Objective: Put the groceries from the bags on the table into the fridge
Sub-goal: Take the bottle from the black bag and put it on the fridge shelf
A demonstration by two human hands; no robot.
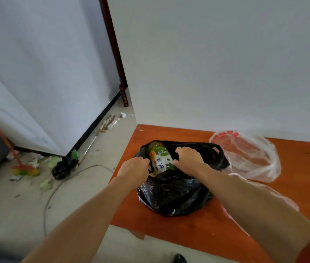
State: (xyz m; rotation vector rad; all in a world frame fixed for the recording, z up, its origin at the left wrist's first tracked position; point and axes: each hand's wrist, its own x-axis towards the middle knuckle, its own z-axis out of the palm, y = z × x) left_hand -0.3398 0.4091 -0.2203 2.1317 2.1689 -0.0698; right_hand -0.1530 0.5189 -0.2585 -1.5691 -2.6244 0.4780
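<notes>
Both hands, left hand and right hand, grip the black bag rim.

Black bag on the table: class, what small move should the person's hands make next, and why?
Probably lift out the green-labelled package: both hands, left hand and right hand, hold the black bag open at its mouth, and the package stands exposed between them.

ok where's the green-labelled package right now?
Head view, centre: the green-labelled package sits in the open mouth of the black bag on the orange table, between the left hand and right hand.
</notes>
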